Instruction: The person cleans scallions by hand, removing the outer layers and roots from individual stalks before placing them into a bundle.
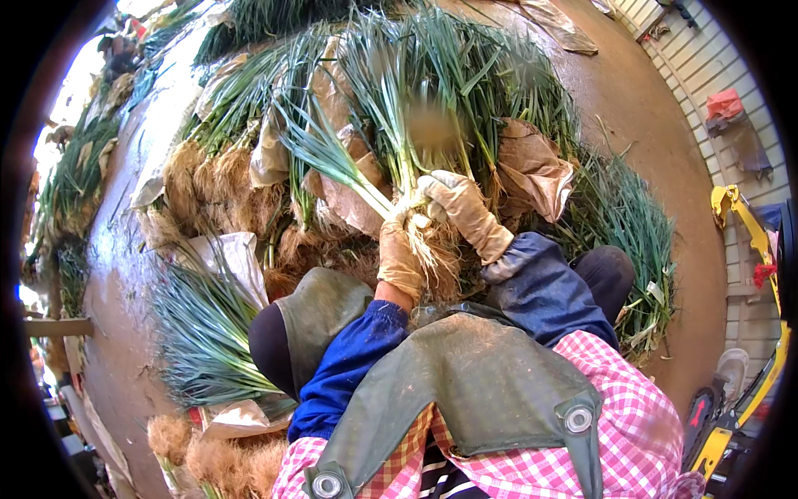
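Observation:
My left hand [400, 255], in a tan glove, is wrapped round the pale root end of several long leek-like plants [366, 185]. Their flat blue-green leaves fan out away from me, and stringy pale roots [436, 249] hang below the hands. On the right side of the same stems, my right hand [467, 212] has its gloved fingers curled against the white bases. Its fingertips are partly hidden among the stems. Both hands are close together above my lap, in front of a large heap of similar plants [465, 75].
Bundles with brown roots [220, 183] lie at the left, partly wrapped in brown paper [532, 166]. Another leafy bundle [208, 333] lies by my left knee, and more greens [619, 224] are at my right. A yellow metal frame [769, 266] stands near the white wall.

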The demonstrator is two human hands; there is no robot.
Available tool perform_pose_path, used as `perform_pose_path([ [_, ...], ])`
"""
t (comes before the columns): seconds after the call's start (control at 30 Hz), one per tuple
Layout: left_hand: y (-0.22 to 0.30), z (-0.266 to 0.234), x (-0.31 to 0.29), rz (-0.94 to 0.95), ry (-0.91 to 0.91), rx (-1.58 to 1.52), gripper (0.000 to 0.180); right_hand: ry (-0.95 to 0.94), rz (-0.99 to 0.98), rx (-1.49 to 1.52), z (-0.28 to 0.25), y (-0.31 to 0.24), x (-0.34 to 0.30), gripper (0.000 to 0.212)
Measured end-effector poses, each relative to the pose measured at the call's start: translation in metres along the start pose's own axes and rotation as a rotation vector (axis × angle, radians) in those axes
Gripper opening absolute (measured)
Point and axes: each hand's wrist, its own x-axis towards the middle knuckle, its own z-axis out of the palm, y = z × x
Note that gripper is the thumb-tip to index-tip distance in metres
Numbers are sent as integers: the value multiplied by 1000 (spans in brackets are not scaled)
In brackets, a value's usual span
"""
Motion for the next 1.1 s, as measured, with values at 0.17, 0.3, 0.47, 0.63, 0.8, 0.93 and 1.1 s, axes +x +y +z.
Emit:
perform_pose_path([
  [0.17,-2,7,-6,-107,-100,-89,24,-244,112,108,-8,-8,-28,30],
  [0.3,-6,-6,4,-181,-41,-74,23,-204,-90,153,-13,1,-21,21],
  [0.47,-17,-19,9,-106,60,28,11,-145,133,651,-3,-2,-37,21],
  [0.63,-11,-8,11,34,109,175,15,43,-358,119,-3,-57,-47,24],
  [0.8,-25,-13,10,82,113,268,14,347,-334,-694,-14,-15,56,17],
  [0.93,-2,-27,-1,346,243,891,19,292,-210,-1023,55,4,79,37],
  [1.1,-36,10,-1,533,135,832,22,548,-114,-1000,-4,17,93,35],
])
